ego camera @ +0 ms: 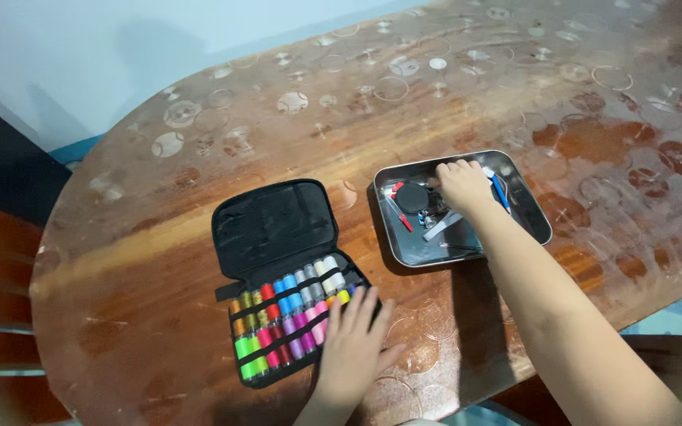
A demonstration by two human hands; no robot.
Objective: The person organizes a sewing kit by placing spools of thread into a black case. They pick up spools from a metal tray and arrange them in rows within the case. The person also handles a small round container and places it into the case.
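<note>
Table (199,260): oval wooden top under a clear patterned cover, its rounded left end and near edge in view; a wide bare stretch runs along the far side, from the left end to the right corner.
Sewing kit case (278,229): black zip case lying open flat left of centre, the lid half empty, the lower half near the table's front edge (bare wood shows to its left).
Metal tray (534,213): shallow rectangular tray just right of the case, apart from it by a narrow strip of table, bare table beyond its right rim.
Thread spools (286,323): rows of coloured spools strapped in the case's lower half, from brown and green at the left to white and yellow at the right.
Left hand (357,347): spread flat, fingers apart, resting on the right end of the case and the spools there; it grips nothing.
Right hand (463,183): reaching into the tray, fingers curled down among the small tools; whether it has hold of anything I cannot tell.
Black round item (414,196): lies in the tray just left of the right hand.
Red-handled tool (401,216): slim, lying at the tray's left side.
</note>
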